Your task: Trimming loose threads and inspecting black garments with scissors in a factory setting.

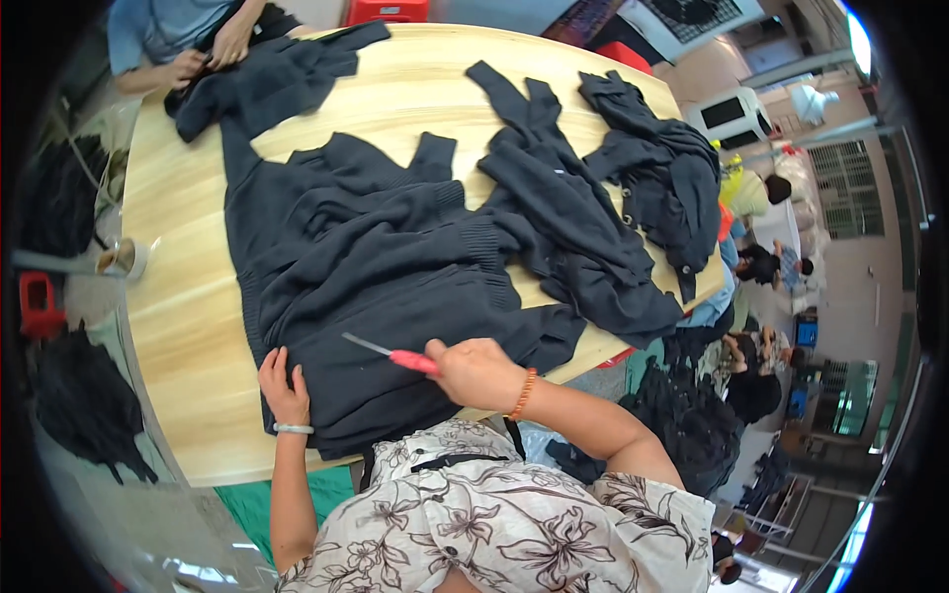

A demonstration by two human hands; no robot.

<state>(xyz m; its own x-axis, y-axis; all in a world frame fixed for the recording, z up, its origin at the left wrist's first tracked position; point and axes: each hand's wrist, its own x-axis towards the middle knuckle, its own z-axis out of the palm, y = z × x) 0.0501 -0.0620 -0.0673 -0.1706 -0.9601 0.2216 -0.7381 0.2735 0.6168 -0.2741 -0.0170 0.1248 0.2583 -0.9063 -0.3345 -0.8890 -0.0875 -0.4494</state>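
A dark knitted sweater (366,287) lies rumpled across the table in front of me, its ribbed bands showing at the sides. On its near left edge my left hand (284,390) rests, open, fingers stretched out over the cloth. My right hand (473,374) is closed around a pink-handled tool (413,362) with a thin metal shaft. The shaft points left, over the sweater's lower part. Whether its tip touches the knit I cannot tell.
More dark knitted garments (568,188) and a buttoned one (672,178) lie to the right on the light wooden table (178,326). At the far left another person's hands (213,54) handle a dark garment (277,89). Dark garments (682,415) are heaped off the table's right side.
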